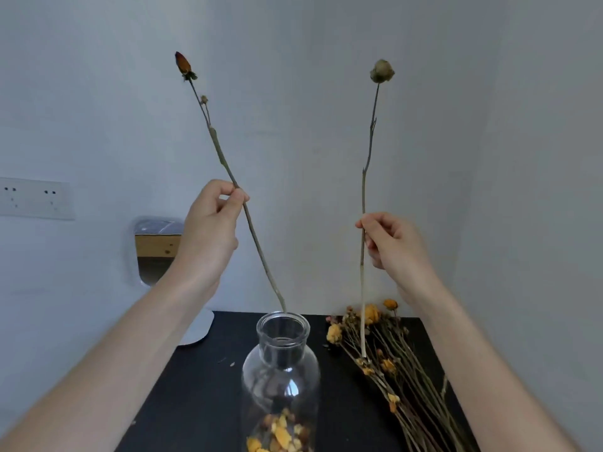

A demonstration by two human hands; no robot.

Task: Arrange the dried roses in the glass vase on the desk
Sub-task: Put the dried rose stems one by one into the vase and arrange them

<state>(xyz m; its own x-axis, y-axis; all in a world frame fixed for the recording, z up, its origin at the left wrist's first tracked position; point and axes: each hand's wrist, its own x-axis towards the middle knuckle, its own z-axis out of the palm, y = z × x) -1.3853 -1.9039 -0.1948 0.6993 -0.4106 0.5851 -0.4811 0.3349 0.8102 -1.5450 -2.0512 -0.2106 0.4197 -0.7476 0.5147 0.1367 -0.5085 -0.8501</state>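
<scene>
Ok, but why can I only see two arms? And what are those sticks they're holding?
The camera sits on the person's head and looks forward and down, so you see only their own arms. There is no machine, just bare hands. The left hand pinches a dried rose with an orange-red bud; its bottom tip is right at the mouth of the glass vase, which has dried petals at the bottom. The right hand pinches a dried rose with a pale head. On the black desk, right of the vase, lies a bunch of dried yellow flowers.
</scene>
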